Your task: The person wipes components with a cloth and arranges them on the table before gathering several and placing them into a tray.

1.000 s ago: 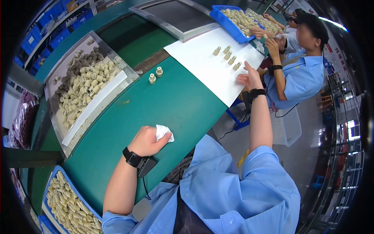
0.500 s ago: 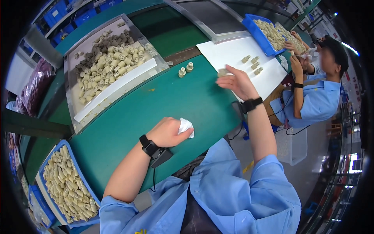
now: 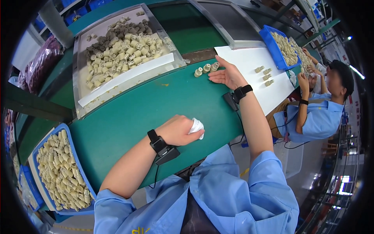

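My left hand [image 3: 182, 130] is closed around a crumpled white cloth [image 3: 197, 128] just above the green bench top [image 3: 156, 113]. Farther off and to the right, my right hand [image 3: 230, 77] has a small beige cylindrical part [image 3: 214, 66] between its thumb and outstretched fingers. That piece is upright beside two similar parts, the left one [image 3: 198, 72] and the middle one [image 3: 207, 68], which stand close together on the bench. Whether its base rests on the surface is hard to see. Several more such parts [image 3: 267, 71] stand on a white sheet [image 3: 237, 58] to the right.
A framed tray [image 3: 80, 74] of beige and grey parts lies at the far left. Beige pieces fill a blue bin [image 3: 83, 171] at near left and another blue bin [image 3: 270, 46] at far right. A co-worker [image 3: 323, 113] sits at the right.
My right hand has moved left with the beige cylindrical part, bringing it beside the two standing ones. My left hand keeps its hold on the cloth. The whole view has shifted slightly.
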### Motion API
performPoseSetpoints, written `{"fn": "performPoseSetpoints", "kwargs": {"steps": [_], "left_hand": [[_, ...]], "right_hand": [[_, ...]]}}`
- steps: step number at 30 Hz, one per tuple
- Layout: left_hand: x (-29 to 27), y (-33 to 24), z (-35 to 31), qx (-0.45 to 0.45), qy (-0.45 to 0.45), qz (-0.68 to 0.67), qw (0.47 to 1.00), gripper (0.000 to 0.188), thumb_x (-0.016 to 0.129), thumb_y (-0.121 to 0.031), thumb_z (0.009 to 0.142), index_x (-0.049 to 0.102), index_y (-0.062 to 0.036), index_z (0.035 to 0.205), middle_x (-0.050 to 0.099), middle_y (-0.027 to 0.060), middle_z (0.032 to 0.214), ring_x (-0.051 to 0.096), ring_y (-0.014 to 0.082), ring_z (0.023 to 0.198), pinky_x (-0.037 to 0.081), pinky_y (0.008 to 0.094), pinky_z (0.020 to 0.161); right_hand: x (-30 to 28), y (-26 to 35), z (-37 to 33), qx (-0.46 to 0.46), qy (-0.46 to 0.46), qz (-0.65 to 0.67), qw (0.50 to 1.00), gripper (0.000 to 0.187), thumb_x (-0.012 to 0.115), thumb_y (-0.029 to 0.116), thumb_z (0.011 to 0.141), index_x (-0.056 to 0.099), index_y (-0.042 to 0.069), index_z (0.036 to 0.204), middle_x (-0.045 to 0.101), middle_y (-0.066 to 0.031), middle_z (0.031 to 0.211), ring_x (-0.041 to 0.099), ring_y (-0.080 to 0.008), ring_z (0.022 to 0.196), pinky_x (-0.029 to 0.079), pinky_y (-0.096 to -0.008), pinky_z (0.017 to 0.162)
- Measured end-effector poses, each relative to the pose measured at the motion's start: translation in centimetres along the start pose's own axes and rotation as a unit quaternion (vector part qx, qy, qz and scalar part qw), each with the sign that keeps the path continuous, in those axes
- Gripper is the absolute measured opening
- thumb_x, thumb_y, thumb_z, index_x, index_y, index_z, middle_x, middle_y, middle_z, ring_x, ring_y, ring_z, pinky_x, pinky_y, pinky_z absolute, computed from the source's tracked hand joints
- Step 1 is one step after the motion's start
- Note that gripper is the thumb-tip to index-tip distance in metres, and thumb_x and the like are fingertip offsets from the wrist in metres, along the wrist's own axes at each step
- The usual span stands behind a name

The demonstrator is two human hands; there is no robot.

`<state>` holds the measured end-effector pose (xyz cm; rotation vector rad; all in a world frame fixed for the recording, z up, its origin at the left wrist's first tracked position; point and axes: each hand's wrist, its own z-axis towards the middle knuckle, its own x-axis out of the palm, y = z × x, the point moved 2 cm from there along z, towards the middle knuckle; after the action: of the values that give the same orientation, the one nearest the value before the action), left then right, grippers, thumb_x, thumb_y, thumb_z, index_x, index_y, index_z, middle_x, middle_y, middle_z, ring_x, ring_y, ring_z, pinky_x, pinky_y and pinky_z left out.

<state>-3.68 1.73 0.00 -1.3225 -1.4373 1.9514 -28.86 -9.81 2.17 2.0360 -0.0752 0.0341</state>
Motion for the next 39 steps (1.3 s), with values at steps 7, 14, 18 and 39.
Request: {"fn": "performPoseSetpoints", "kwargs": {"steps": [7, 14, 18, 39], "left_hand": [[-0.3, -0.6, 0.3, -0.005, 0.002, 0.001, 1.0, 0.031, 0.056, -0.033, 0.092, 0.065, -0.0076, 0.077, 0.063, 0.0161, 0.067, 0.062, 0.0377, 0.064, 0.049, 0.046, 0.061], [-0.2, -0.3, 0.2, 0.013, -0.01, 0.002, 1.0, 0.034, 0.056, -0.032, 0.092, 0.062, -0.0058, 0.072, 0.061, 0.0176, 0.065, 0.06, 0.0389, 0.061, 0.047, 0.0471, 0.059], [-0.3, 0.0, 0.5, -0.005, 0.004, 0.02, 1.0, 0.034, 0.057, -0.032, 0.091, 0.062, -0.0055, 0.07, 0.059, 0.0182, 0.062, 0.059, 0.0389, 0.058, 0.046, 0.0465, 0.057], [0.2, 0.2, 0.6, -0.006, -0.004, 0.009, 1.0, 0.031, 0.059, -0.03, 0.091, 0.063, -0.0059, 0.071, 0.06, 0.0167, 0.063, 0.059, 0.0371, 0.059, 0.046, 0.0445, 0.055]], "right_hand": [[-0.3, -0.1, 0.7, 0.009, -0.026, -0.021, 0.999, 0.059, 0.065, 0.043, 0.092, 0.047, -0.003, 0.124, 0.069, -0.0249, 0.09, 0.072, -0.0262, 0.076, 0.062, -0.0305, 0.067], [-0.5, -0.5, 1.4, 0.003, -0.005, -0.033, 0.999, 0.057, 0.066, 0.041, 0.092, 0.049, -0.004, 0.123, 0.068, -0.0246, 0.094, 0.072, -0.0257, 0.08, 0.062, -0.0307, 0.071], [-0.1, -0.3, 1.3, -0.033, -0.012, -0.067, 0.997, 0.054, 0.066, 0.039, 0.092, 0.049, -0.003, 0.121, 0.068, -0.0251, 0.095, 0.072, -0.0263, 0.083, 0.062, -0.031, 0.073], [-1.3, -1.1, 1.4, -0.084, -0.012, -0.062, 0.994, 0.06, 0.07, 0.037, 0.09, 0.046, -0.01, 0.119, 0.068, -0.0252, 0.096, 0.071, -0.0265, 0.086, 0.061, -0.0301, 0.076]]}}
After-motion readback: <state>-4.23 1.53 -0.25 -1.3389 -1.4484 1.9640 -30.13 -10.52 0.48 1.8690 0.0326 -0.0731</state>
